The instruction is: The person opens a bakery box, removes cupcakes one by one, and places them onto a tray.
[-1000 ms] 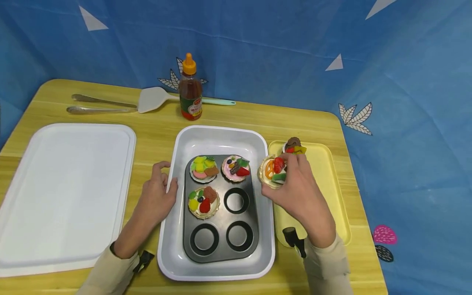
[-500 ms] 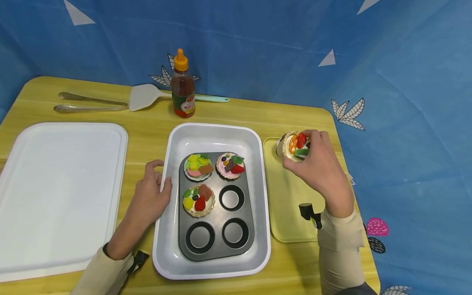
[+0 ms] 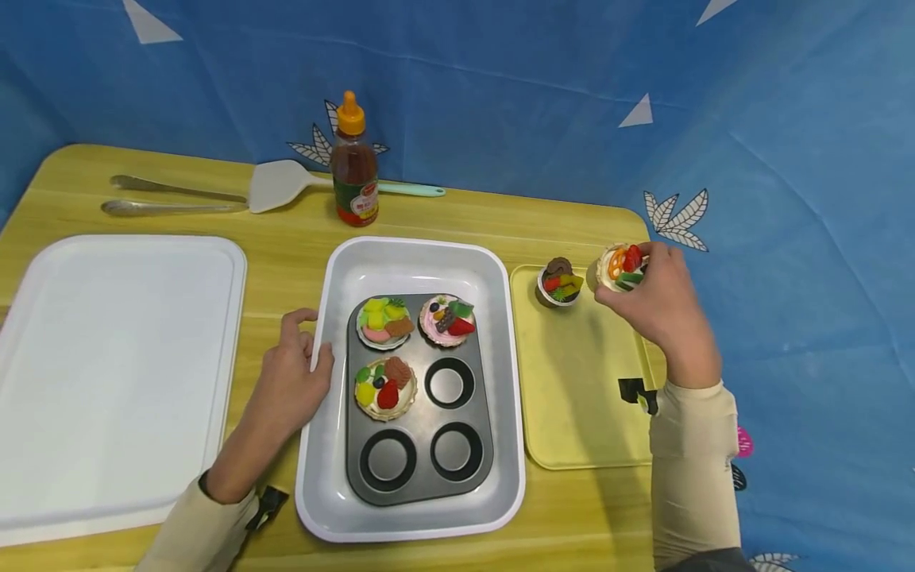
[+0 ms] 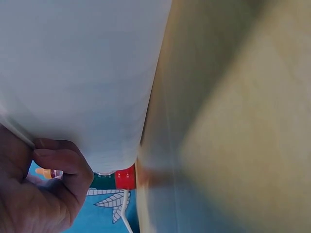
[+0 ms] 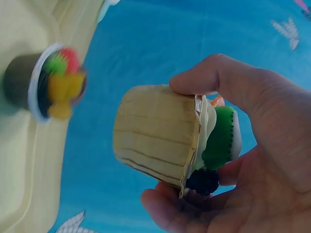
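Observation:
My right hand (image 3: 665, 298) pinches a toy cupcake (image 3: 616, 266) by its sides, above the far right of the yellow tray (image 3: 572, 381). The right wrist view shows its tan ridged cup (image 5: 155, 133), tipped sideways, between thumb and fingers. A chocolate cupcake (image 3: 557, 284) stands on the yellow tray, left of the held one and apart from it. My left hand (image 3: 293, 377) grips the left rim of a white deep tray (image 3: 518, 445). Inside lies a dark muffin tin (image 3: 422, 437), where cupcakes (image 3: 386, 389) fill the two back cups and the middle left one.
A white board (image 3: 121, 365) lies at the left. Along the back are a sauce bottle (image 3: 355, 183), a white spatula (image 3: 277, 186) and two metal-handled utensils (image 3: 175, 208). A blue cloth (image 3: 500, 95) hangs behind the table.
My right hand has carried the cupcake right and away from me, past the chocolate cupcake, which shows fully again. My left hand stays at the rim; the head view shifted slightly.

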